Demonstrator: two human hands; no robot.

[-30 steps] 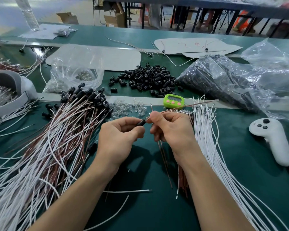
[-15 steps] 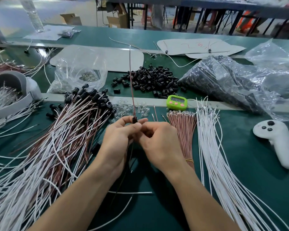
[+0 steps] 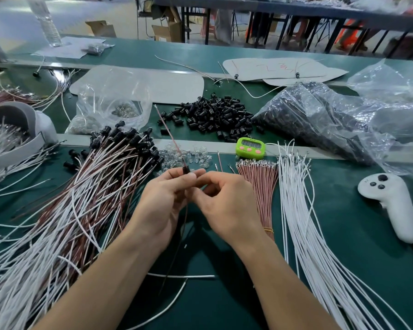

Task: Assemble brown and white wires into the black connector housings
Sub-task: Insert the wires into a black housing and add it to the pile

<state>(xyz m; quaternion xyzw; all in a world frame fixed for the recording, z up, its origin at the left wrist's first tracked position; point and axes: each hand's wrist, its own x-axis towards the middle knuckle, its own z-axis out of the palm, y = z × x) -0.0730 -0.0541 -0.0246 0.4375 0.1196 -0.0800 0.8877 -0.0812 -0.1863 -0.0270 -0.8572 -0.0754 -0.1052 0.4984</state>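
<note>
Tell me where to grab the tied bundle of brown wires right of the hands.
Probably pinch the brown wire bundle from above, just beyond the yellow band, thumb on its left side. It lies flat, and the band keeps the strands tight there; the far end fans into metal terminals, and white wires crowd its right side.

Red handwriting (image 3: 278,67) on the white card (image 3: 246,71) and digits on the green timer (image 3: 250,148) are unreadable.

Brown wire (image 3: 168,132) slants up leftward out of a small black connector housing (image 3: 186,169)
</note>
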